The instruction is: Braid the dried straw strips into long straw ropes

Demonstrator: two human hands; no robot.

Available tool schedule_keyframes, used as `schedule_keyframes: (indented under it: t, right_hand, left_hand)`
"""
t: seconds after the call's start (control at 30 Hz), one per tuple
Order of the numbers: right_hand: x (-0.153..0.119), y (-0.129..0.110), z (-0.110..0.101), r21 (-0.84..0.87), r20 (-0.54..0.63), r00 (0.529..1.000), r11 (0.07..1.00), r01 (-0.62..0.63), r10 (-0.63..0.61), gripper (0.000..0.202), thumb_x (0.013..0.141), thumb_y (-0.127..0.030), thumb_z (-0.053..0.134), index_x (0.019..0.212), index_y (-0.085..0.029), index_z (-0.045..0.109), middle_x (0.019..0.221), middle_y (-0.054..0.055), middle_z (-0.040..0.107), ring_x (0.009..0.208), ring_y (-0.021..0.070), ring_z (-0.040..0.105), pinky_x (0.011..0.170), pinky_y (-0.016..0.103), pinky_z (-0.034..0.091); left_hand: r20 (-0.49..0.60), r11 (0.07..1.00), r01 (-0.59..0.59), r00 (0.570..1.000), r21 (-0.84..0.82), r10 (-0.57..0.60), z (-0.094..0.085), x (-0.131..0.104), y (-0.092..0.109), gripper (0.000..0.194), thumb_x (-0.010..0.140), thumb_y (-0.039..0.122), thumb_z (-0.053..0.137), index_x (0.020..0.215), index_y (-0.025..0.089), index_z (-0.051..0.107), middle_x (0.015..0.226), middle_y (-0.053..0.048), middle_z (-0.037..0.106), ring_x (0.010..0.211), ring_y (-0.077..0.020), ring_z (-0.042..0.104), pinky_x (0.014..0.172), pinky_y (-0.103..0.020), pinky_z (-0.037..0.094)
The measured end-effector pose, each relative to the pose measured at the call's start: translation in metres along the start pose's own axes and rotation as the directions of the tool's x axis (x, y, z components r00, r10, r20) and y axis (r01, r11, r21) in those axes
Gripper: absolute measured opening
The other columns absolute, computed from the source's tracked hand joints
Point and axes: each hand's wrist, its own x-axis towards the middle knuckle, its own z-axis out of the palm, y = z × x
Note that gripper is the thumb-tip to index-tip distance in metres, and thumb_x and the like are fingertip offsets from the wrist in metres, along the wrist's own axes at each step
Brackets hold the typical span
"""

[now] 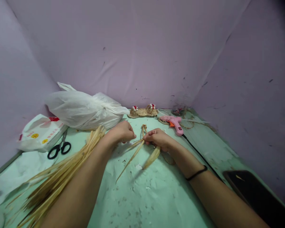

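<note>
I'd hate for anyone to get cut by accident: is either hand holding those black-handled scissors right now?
No, the scissors lie on the table beside the tissue pack.

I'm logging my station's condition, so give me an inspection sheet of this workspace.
Surface: green covering, specked and scuffed
Job's things: braided strands in right hand; dry strand bundle on the left
Clutter: scissors, white bag, printed pack, flowered woven piece, dark flat object
Hands: right pinches strands; left hand curled nearby, grip unclear
Cables: black cord from pink glue gun
Surroundings: purple walls, dark marks
</note>
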Motion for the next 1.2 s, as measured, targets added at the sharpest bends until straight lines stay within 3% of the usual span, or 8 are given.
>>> schedule_keyframes:
  t: [0.17,0.33,0.6,0.77,0.93,1.1,1.2]
  right_hand:
    - [0.0,-0.003,0.001,-0.033,-0.013,1.0,0.999,-0.019,0.018,0.007,0.057,-0.014,0.055,0.051,-0.011,0.055,0.042,-0.002,0.049,0.038,0.0044,0.035,0.038,0.018,0.024]
    - [-0.003,-0.008,0.001,-0.074,-0.022,0.999,0.997,-0.034,0.033,0.006,0.058,-0.012,0.053,0.055,-0.01,0.058,0.043,-0.002,0.05,0.035,0.0033,0.029,0.037,0.019,0.022]
    - [-0.006,-0.009,-0.001,-0.093,-0.006,1.0,0.996,-0.009,0.009,0.008,0.059,-0.012,0.052,0.052,-0.01,0.057,0.044,-0.002,0.049,0.034,0.0022,0.027,0.037,0.019,0.022]
    - [-0.006,-0.009,-0.001,-0.092,0.006,1.0,0.996,-0.016,0.016,0.01,0.06,-0.015,0.054,0.051,-0.011,0.056,0.042,-0.003,0.047,0.033,0.0028,0.026,0.037,0.02,0.02]
    - [-0.004,-0.009,-0.002,-0.092,0.003,1.0,0.995,-0.028,0.028,0.009,0.06,-0.015,0.055,0.052,-0.011,0.057,0.042,-0.003,0.048,0.033,0.0031,0.026,0.036,0.02,0.019]
    - [-0.005,-0.009,-0.002,-0.084,0.002,1.0,0.996,-0.011,0.011,0.008,0.06,-0.013,0.054,0.054,-0.01,0.058,0.044,-0.002,0.049,0.033,0.0027,0.027,0.036,0.02,0.02]
    - [-0.005,-0.009,-0.002,-0.073,0.006,1.0,0.997,-0.012,0.012,0.007,0.06,-0.013,0.053,0.054,-0.011,0.057,0.043,-0.003,0.048,0.033,0.0023,0.027,0.036,0.019,0.02]
  left_hand:
    - [-0.271,0.957,0.074,0.963,0.28,0.005,-0.035,-0.036,-0.001,0.016,0.056,0.024,0.054,0.067,0.021,0.066,0.063,-0.002,0.06,0.06,-0.0156,0.053,0.055,-0.024,0.035]
    - [-0.251,0.882,0.191,0.964,0.43,-0.086,-0.051,-0.064,-0.004,0.014,0.055,0.025,0.055,0.064,0.022,0.065,0.063,-0.002,0.06,0.062,-0.0172,0.052,0.058,-0.025,0.034]
    - [-0.176,0.849,0.193,0.977,0.491,-0.12,-0.036,-0.04,-0.009,0.016,0.052,0.019,0.051,0.063,0.019,0.062,0.072,-0.008,0.062,0.065,-0.0216,0.055,0.058,-0.029,0.037]
    - [-0.191,0.836,0.23,0.97,0.498,-0.153,-0.021,-0.015,-0.022,0.014,0.052,0.023,0.054,0.063,0.017,0.06,0.073,-0.012,0.063,0.068,-0.0266,0.057,0.059,-0.033,0.04]
    - [-0.22,0.867,0.238,0.963,0.438,-0.153,-0.017,-0.008,-0.028,0.016,0.052,0.018,0.053,0.065,0.018,0.062,0.07,-0.011,0.063,0.068,-0.023,0.057,0.06,-0.028,0.039]
    - [-0.373,0.951,0.134,0.928,0.278,-0.021,-0.014,-0.012,-0.013,0.017,0.059,0.024,0.051,0.067,0.021,0.066,0.068,-0.007,0.063,0.065,-0.0183,0.054,0.057,-0.025,0.035]
    - [-0.344,0.984,0.026,0.938,0.177,0.037,0.001,-0.005,-0.003,0.016,0.058,0.025,0.053,0.065,0.019,0.066,0.063,-0.006,0.061,0.059,-0.0157,0.052,0.053,-0.023,0.033]
